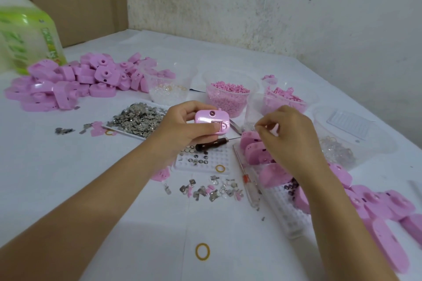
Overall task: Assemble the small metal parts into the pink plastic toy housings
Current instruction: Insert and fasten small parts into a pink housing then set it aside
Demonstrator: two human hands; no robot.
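**Pink housing up in the left hand, bench full of bits**

Far left there's a green bottle, and just beside it a big heap of pink housings on the white table. Next over, a flat tray piled with small metal parts.

The left hand is lifted above the table and grips one pink housing. The fingers curl over its top and the thumb presses on the front face, where a small square metal piece sits. Behind it are a clear cup of clear bits and a cup of pink pellets.

Under the hand, a dark-handled awl lies across a white grid tray. Loose metal parts are scattered nearer me, with a yellow rubber band closer still.

The right hand hovers just beside the held housing, fingers curled and thumb and forefinger tips drawn together. I honestly can't tell if they're pinching anything. Below it a row of housings runs off to the right edge.
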